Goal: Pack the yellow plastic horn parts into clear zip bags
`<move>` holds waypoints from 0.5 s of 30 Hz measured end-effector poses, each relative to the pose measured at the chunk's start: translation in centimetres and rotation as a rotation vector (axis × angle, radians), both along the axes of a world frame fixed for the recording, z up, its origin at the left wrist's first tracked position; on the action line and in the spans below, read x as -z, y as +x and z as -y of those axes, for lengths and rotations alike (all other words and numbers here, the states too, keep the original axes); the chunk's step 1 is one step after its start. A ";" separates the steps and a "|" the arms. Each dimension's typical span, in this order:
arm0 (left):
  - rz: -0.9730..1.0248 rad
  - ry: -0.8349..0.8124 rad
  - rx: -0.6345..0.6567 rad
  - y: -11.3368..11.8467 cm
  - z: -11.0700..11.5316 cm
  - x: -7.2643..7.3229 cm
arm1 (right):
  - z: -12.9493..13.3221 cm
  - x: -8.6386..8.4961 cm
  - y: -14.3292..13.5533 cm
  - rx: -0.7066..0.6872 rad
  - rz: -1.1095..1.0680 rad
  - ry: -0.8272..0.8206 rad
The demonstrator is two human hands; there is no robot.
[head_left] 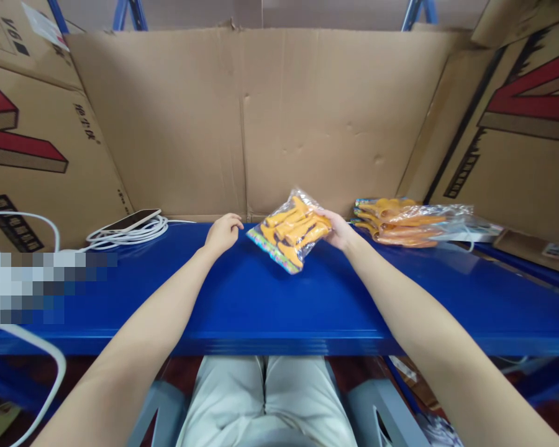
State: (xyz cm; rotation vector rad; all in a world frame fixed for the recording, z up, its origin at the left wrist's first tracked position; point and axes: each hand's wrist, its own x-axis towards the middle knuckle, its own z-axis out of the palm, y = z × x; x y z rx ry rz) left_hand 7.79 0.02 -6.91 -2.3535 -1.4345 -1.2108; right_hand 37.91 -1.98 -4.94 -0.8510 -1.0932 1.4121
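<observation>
My right hand (338, 230) grips the right edge of a clear plastic bag (291, 231) above the blue table. Inside the bag are several orange pieces with flared ends; their exact kind is unclear. A colourful printed strip runs along its lower left edge. My left hand (223, 234) is just left of the bag, apart from it. Its fingers curl loosely, the thumb stands a little off them, and nothing shows between them. To the right of my right hand lies a pile of similar bags (395, 222) with orange pieces.
The blue table (279, 310) has a cardboard panel (307, 112) behind it. Large cardboard boxes stand at the left (32, 136) and right (517, 143). A phone (133, 220) rests on a coiled white cable (135, 238) at the left. Another white cable hangs over the front left edge.
</observation>
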 end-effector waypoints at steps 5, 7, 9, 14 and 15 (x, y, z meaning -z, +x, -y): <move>0.004 -0.005 -0.012 -0.5 -0.6 0.5 | -1.5 -0.9 3.2 0.442 -0.233 0.161; -0.010 -0.011 0.001 -0.3 -0.7 0.6 | -1.8 -1.3 4.4 0.646 -0.392 0.215; -0.028 -0.013 0.013 -0.1 -0.7 0.7 | -1.9 -1.8 5.3 0.820 -0.535 0.258; -0.048 -0.014 0.028 0.0 -0.7 0.8 | -2.1 -2.4 7.8 1.076 -0.679 0.323; -0.050 -0.013 0.030 0.0 -0.7 0.8 | -2.2 -2.3 8.4 1.118 -0.666 0.336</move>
